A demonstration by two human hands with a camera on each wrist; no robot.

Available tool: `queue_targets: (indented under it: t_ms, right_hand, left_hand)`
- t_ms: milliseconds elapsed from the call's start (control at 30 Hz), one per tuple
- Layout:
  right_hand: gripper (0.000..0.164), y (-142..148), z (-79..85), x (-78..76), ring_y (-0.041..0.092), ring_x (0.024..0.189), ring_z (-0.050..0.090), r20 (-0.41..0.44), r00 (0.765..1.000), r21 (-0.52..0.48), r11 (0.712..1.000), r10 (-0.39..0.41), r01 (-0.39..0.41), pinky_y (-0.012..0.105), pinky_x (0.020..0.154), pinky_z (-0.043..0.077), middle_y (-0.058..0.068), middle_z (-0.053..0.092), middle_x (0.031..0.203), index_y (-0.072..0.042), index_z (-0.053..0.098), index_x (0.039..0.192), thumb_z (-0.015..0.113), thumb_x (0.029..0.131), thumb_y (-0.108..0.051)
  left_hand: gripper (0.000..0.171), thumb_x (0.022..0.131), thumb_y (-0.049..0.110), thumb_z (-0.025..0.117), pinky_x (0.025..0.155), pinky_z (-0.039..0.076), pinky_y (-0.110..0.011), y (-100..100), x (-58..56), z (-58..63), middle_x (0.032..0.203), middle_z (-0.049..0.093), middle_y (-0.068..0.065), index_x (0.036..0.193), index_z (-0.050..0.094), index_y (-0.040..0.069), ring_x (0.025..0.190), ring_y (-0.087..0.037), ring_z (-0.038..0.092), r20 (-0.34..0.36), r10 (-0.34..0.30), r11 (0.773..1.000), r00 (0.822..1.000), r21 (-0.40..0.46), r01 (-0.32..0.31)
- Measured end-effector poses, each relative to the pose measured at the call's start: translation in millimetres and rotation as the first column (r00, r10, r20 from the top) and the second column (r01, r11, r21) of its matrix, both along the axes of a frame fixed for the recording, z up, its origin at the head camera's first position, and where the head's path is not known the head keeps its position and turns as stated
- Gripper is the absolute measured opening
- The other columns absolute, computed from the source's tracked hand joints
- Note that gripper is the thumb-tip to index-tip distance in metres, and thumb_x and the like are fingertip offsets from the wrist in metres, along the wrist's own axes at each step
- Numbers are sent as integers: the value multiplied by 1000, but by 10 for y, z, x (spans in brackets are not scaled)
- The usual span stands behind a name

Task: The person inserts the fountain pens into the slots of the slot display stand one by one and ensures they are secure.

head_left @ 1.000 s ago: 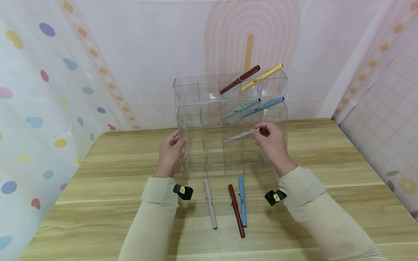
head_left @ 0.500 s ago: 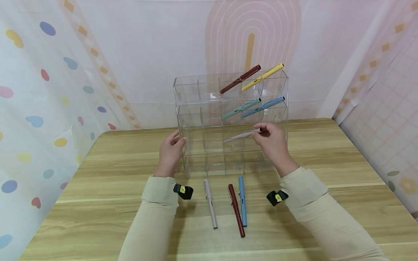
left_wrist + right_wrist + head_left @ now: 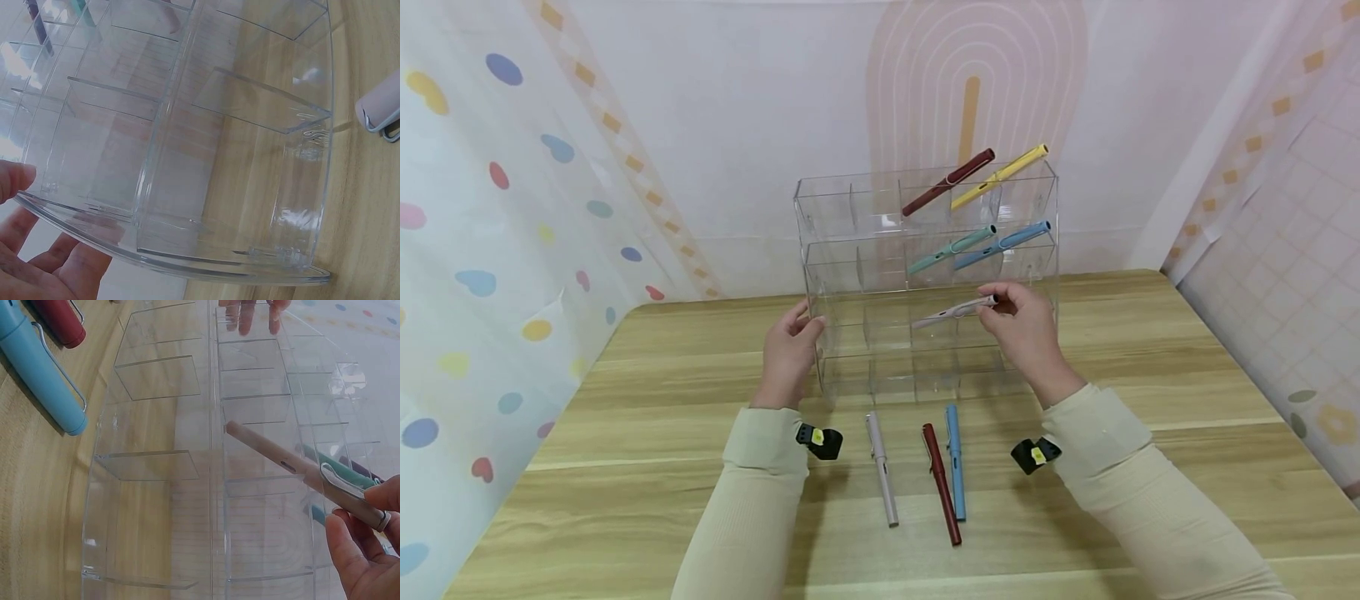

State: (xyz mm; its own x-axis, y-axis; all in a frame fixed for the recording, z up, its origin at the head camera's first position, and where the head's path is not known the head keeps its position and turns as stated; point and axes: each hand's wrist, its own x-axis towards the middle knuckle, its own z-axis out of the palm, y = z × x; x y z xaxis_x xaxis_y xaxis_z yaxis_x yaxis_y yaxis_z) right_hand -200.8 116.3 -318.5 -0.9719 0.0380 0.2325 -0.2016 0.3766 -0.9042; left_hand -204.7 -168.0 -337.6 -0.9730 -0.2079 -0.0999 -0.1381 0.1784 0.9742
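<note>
Left hand point(image 3: 787, 357) grips clear rack point(image 3: 891, 291) by its side, likely for steadiness; right hand point(image 3: 1024, 332) pinches pale pen point(image 3: 946, 315) by upper end, probably keeping barrel point(image 3: 265, 449) unobstructed.

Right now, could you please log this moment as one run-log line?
left hand: grips clear rack by side; right hand: pinches pale pen at third tier down; on table: second pale pen, red pen, blue pen
</note>
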Motion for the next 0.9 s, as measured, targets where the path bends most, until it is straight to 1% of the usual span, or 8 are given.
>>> queue_targets:
  t_ms: [200,333,400,467,533,633,733,900]
  right_hand:
    - [31,8,0,20,27,104,57,4,1000,-9,1000,20,-20,15,72,44,19,61,115,3,61,121,62,91,-4]
    - [39,58,0,87,26,115,53,37,999,-34,999,22,-21,26,82,47,16,57,124,0,56,130,63,92,-10]
    - [42,92,-3,133,25,119,51,47,999,-50,999,8,-6,32,89,47,14,55,129,-2,53,132,63,93,-12]
    - [42,124,-13,178,23,120,51,47,999,-74,997,-16,20,35,94,45,13,54,130,-2,52,133,63,93,-12]
    - [41,152,-28,223,21,119,52,44,998,-100,994,-48,52,33,94,45,12,55,128,-2,52,131,62,92,-12]
    - [36,191,-62,285,15,113,54,28,996,-144,986,-83,86,24,88,46,10,57,121,-1,54,127,60,92,-9]
    - [31,220,-99,346,9,106,55,12,995,-163,981,-104,104,16,82,46,8,58,115,1,55,122,59,92,-6]
    - [25,229,-160,458,3,96,55,39,996,-138,987,-81,86,13,77,46,12,59,111,4,57,116,59,92,-4]
  left_hand:
    - [48,100,21,52,71,39,-26,1,-3,-10,134,51,-13,147,43,20,107,-24,48,2,9,1000,1000,6,-9]
    - [48,100,21,52,68,39,-24,7,-13,-17,131,52,-12,147,43,21,93,-19,47,0,7,1000,1000,11,-7]
    - [47,100,20,52,68,40,-25,13,-16,-20,131,52,-12,146,44,21,92,-19,46,-5,6,1000,1000,15,-6]
    - [48,100,20,52,72,40,-26,19,-16,-21,132,51,-13,147,44,21,98,-20,48,-9,7,1000,1000,16,-7]
    - [48,99,20,52,76,41,-28,23,-17,-22,133,51,-14,147,43,20,106,-23,48,-14,10,1000,1000,19,-10]
    - [49,99,19,52,77,41,-29,24,-13,-18,134,51,-15,147,43,19,113,-24,48,-16,12,1000,1000,15,-12]
    - [48,99,19,52,74,41,-27,21,-11,-7,132,52,-15,147,43,19,109,-24,49,-15,15,1000,1000,0,-15]
    - [48,99,20,52,75,40,-29,15,-13,22,133,51,-14,147,43,19,106,-24,48,-3,11,1000,1000,-21,-11]
